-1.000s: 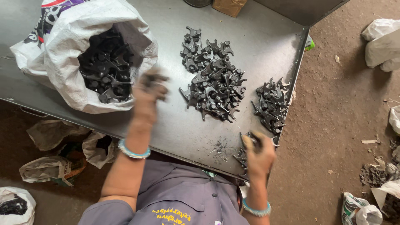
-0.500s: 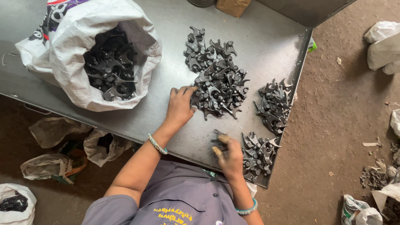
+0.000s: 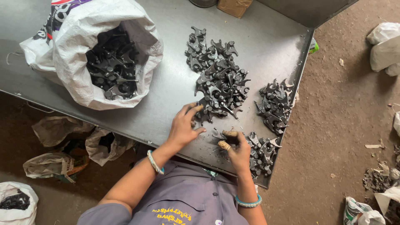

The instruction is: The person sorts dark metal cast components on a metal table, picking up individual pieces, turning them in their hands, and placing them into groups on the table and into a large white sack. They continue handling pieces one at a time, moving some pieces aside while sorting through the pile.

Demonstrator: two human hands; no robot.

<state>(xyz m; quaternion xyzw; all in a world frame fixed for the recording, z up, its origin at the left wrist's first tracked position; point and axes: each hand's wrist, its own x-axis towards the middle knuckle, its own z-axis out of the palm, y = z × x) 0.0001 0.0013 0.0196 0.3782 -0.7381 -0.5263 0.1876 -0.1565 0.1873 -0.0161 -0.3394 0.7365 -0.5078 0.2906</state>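
Left hand (image 3: 183, 127) first: we had it palm down on the steel table (image 3: 166, 89), fingers spread and loose, clasping nothing, the fingertips touching the near end of the big pile of dark metal castings (image 3: 218, 81). Far over on the left of the table sat the white woven sack (image 3: 79, 50), its mouth folded open, more of the same black parts heaped inside. We wore a pale bangle (image 3: 155, 162) on that wrist. Moving across, our right hand (image 3: 237, 150) was curled at the table's near edge, thumb and fingers pinched on one small dark casting (image 3: 234, 138), just beside the low heap of parts (image 3: 262, 152) at the corner. Further right, a third cluster of castings (image 3: 275, 104) lay against the table's edge, apart from the big pile. Beyond the table we saw bare dirt floor (image 3: 346, 137) with white bags (image 3: 385, 46) lying at the far right.
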